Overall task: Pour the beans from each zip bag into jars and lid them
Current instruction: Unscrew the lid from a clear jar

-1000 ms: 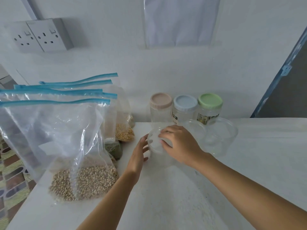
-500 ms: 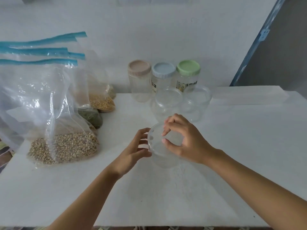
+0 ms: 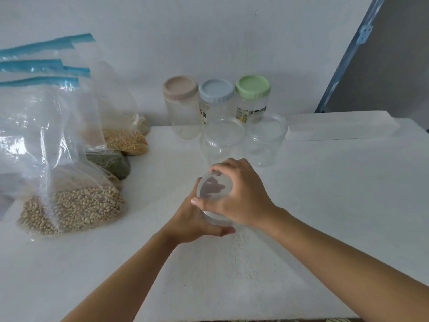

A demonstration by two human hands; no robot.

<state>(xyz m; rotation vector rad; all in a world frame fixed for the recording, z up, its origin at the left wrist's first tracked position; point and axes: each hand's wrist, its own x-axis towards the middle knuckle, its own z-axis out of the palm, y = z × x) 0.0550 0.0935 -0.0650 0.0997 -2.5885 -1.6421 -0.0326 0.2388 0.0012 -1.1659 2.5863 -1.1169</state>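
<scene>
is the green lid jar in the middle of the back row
No, the green-lidded jar sits at the right end; the blue-lidded jar is in the middle.

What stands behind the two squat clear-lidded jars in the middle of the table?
Three taller clear plastic jars in a row against the white wall: beige-lidded jar, blue-lidded jar, green-lidded jar. The two squat jars cover the bases of the blue-lidded and green-lidded ones.

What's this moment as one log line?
clear jar: lidded | left hand: holds jar | right hand: grips lid | beans: in zip bags
</scene>
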